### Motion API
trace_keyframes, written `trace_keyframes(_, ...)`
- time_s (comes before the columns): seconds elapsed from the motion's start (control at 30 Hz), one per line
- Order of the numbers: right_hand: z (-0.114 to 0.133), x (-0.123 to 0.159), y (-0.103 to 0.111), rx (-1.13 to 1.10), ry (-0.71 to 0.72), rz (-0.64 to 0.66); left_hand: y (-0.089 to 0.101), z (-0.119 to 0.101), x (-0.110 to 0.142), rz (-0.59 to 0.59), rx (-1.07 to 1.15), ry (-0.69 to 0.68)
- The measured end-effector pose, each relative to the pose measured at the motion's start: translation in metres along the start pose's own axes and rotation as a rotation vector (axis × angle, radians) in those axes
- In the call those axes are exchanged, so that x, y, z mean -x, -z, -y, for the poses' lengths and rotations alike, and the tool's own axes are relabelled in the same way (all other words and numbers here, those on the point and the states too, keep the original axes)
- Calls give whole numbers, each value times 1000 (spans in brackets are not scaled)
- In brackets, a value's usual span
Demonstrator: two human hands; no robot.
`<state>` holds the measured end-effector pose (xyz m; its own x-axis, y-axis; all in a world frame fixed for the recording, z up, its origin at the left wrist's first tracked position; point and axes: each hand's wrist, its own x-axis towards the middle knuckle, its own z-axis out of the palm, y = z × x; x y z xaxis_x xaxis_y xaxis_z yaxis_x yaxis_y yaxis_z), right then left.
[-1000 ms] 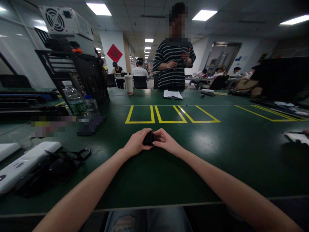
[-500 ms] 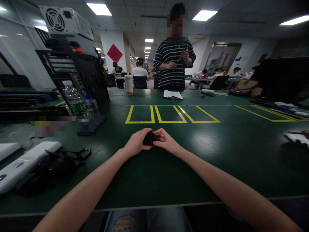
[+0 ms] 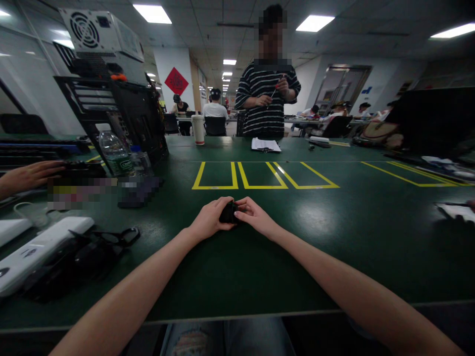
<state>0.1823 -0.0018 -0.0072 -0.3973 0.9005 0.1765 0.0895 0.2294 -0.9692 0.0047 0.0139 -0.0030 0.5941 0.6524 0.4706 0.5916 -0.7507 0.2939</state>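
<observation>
A small black object (image 3: 227,213) rests on the green table (image 3: 260,257) in front of me, held from both sides. My left hand (image 3: 208,220) curls round its left side with the fingers over the top. My right hand (image 3: 254,216) pinches its right side with the fingertips. What the object is I cannot make out; most of it is hidden by my fingers. Three yellow taped boxes (image 3: 260,176) lie on the table just beyond my hands.
At left stand a black computer case (image 3: 122,113), a water bottle (image 3: 115,154), black glasses (image 3: 115,238) and white devices (image 3: 37,249). Another person's hand (image 3: 29,176) reaches in at the left edge. A person in a striped shirt (image 3: 267,99) stands across the table with a red-handled tool.
Another person's hand has come into view at the left edge. My hands stay on the black object, hardly moved. The standing person's tool hand has shifted a little.
</observation>
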Motion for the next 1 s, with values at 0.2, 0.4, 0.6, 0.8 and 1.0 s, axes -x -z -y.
trace_keyframes(0.2,2,1,-4,-48,39,-41,3,-2,1,5,0,2)
trace_keyframes(0.4,0,-1,-4,-28,10,-64,2,-2,0,5,1,6)
trace_keyframes(0.6,2,1,-2,-51,-7,5,1,0,1,7,4,5)
trace_keyframes(0.8,1,0,-3,-61,31,-38,1,0,1,0,10,5)
trace_keyframes(1.0,-2,-1,-2,-24,-8,-31,2,-1,0,10,12,8)
